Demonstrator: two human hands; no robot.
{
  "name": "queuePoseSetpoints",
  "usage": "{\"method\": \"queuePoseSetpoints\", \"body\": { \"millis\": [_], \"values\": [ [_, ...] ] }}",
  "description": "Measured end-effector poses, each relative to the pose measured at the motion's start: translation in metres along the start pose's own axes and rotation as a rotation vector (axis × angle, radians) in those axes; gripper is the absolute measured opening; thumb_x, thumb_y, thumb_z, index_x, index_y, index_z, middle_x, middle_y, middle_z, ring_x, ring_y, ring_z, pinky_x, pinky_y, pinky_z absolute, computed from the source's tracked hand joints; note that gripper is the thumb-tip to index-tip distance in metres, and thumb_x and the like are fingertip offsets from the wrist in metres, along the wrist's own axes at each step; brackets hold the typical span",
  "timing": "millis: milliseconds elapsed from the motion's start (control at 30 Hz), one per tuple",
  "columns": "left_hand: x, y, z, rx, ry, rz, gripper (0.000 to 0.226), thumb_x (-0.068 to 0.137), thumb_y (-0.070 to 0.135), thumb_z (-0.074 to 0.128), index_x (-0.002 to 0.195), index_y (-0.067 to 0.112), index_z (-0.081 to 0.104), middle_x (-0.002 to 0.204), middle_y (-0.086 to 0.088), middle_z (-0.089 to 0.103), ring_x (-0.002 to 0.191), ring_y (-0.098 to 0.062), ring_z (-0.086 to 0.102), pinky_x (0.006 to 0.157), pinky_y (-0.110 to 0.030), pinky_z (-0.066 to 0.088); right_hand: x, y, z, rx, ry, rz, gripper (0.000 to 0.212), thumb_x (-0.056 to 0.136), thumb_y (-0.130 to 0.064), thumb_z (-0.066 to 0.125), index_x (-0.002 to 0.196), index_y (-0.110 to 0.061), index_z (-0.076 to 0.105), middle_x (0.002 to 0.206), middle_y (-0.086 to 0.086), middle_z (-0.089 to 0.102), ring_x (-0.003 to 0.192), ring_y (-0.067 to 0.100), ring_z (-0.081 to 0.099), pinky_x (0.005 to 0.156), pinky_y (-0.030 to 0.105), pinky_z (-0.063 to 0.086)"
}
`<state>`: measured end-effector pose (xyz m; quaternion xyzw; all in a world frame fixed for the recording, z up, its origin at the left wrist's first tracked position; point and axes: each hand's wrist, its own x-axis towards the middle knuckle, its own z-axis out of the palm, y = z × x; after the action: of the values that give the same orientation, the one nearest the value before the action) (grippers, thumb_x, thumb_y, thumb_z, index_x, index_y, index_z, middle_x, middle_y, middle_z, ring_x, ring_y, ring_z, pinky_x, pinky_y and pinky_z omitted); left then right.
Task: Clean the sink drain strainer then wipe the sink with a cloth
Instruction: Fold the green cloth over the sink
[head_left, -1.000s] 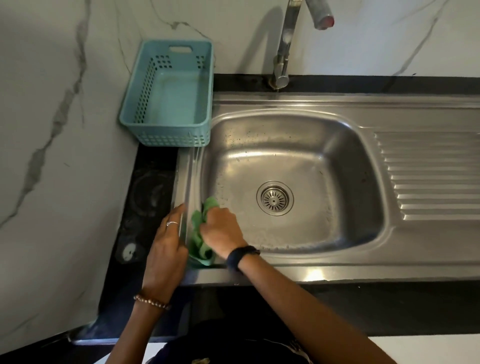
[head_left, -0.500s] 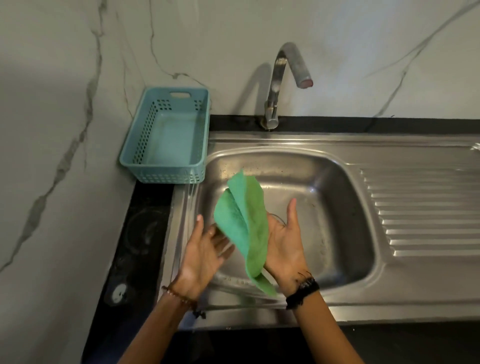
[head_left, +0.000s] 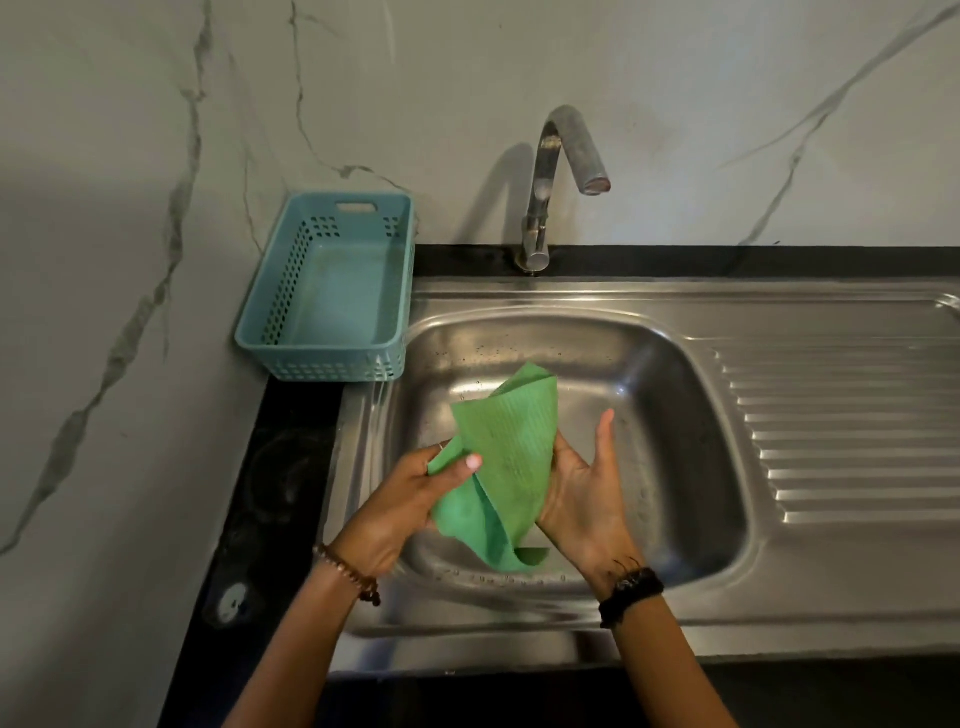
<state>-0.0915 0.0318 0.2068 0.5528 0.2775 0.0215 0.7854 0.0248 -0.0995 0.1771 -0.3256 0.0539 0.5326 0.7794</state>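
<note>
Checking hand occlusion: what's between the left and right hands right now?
In the head view, only the green cloth lies between them: left hand pinches its edge, right hand backs it, above the sink.

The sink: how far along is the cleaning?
Strainer: hidden behind the green cloth, so unknown. In hand: left hand pinches the cloth, open right hand supports it above the steel sink basin. Left: wiping, since droplets still speckle the basin's walls.

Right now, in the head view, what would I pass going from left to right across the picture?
Marble wall → blue basket → left hand → green cloth → right hand → ribbed drainboard of the sink. The tap overlaps the cloth and right hand in the order, so I leave it out.
</note>
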Motion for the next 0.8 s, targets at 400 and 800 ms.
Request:
{"method": "queuePoseSetpoints", "body": {
  "millis": [400, 800],
  "values": [
    [-0.005, 0.019, -0.019, -0.297, 0.178, 0.136, 0.025, 0.087, 0.018, 0.049, 0.105, 0.012, 0.066, 0.094, -0.002, 0.075, 0.087, -0.014, 0.07, 0.068, -0.023, 0.059, -0.01, -0.001, -0.013, -0.178, 0.079, 0.079, 0.051, 0.075, -0.023, 0.063, 0.122, -0.006, 0.059, 0.106, 0.01, 0.072, 0.092, 0.024, 0.071, 0.068, 0.033, 0.059],
    [0.005, -0.024, -0.01, -0.214, 0.154, -0.075, 0.024, 0.084, 0.01, 0.057, 0.107, 0.011, 0.065, 0.096, -0.008, 0.074, 0.082, -0.019, 0.072, 0.061, -0.025, 0.057, -0.021, -0.05, -0.017, -0.628, 0.026, 0.001, 0.034, 0.064, -0.001, 0.064, 0.095, -0.014, 0.069, 0.085, 0.002, 0.076, 0.075, 0.015, 0.072, 0.058, 0.022, 0.056]
  ]
}}
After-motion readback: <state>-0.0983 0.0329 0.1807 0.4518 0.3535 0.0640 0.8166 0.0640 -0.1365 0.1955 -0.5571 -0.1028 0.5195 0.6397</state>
